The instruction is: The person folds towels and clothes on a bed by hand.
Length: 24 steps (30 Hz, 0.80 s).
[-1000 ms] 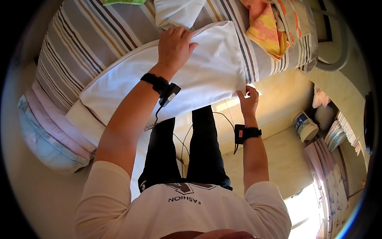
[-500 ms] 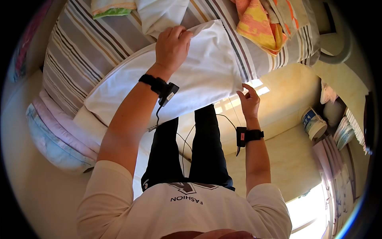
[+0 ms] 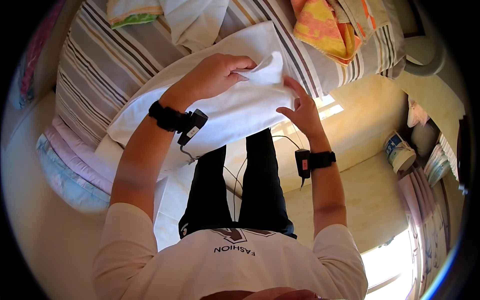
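A white cloth (image 3: 215, 120) lies across the near edge of a striped bed cover (image 3: 107, 60) and hangs down in front of my legs. My left hand (image 3: 217, 75) pinches a fold of this cloth between thumb and fingers, raising a small flap on its right part. My right hand (image 3: 302, 110) is by the cloth's right edge, thumb and fingers apart, with nothing gripped; its fingertips are close to the fabric, and whether they touch it I cannot tell. Both wrists carry black straps with small boxes.
Orange and yellow cloth (image 3: 325, 30) lies on the bed's upper right, crumpled white cloth (image 3: 192, 20) at the top. Folded bedding (image 3: 75, 170) sits at the left. A white bucket (image 3: 399, 152) and a curtain (image 3: 422, 210) are at the right. Cables hang by my legs.
My left hand has moved right and lifted a flap of the white cloth. My right hand has let go of the cloth's corner, moved up and left, and opened.
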Tool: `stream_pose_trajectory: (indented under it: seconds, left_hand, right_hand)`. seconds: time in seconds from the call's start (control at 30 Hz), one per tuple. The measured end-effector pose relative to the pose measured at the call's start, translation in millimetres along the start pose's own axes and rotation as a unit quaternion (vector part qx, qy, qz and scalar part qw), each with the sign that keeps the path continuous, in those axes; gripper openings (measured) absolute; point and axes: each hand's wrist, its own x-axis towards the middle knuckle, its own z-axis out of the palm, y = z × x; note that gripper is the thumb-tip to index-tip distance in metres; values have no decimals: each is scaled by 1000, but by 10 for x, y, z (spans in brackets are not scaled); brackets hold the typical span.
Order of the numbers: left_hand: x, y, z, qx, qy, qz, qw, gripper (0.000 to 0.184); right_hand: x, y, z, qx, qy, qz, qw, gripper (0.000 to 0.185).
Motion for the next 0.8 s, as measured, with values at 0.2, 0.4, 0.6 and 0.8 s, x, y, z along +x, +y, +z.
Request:
stream_pose_trajectory:
  seconds: [0.2,0.4,0.6,0.8]
  left_hand:
    - [140,-4,-182,-83,-54,7,995,29]
    - [343,-349,-83,82,32,-13,996,28]
    - [484,-591,123,137,127,-79,979,27]
    - [526,-487,21,137,75,-134,979,28]
  right_hand:
    - [164,70,-193,19,-45,-2,999,78]
    - [231,524,-247,7,-173,88,981,55]
    - [-1,803,-294,-156,-92,25,983,39]
    - [-110,799,-493,92,-178,299,933,32]
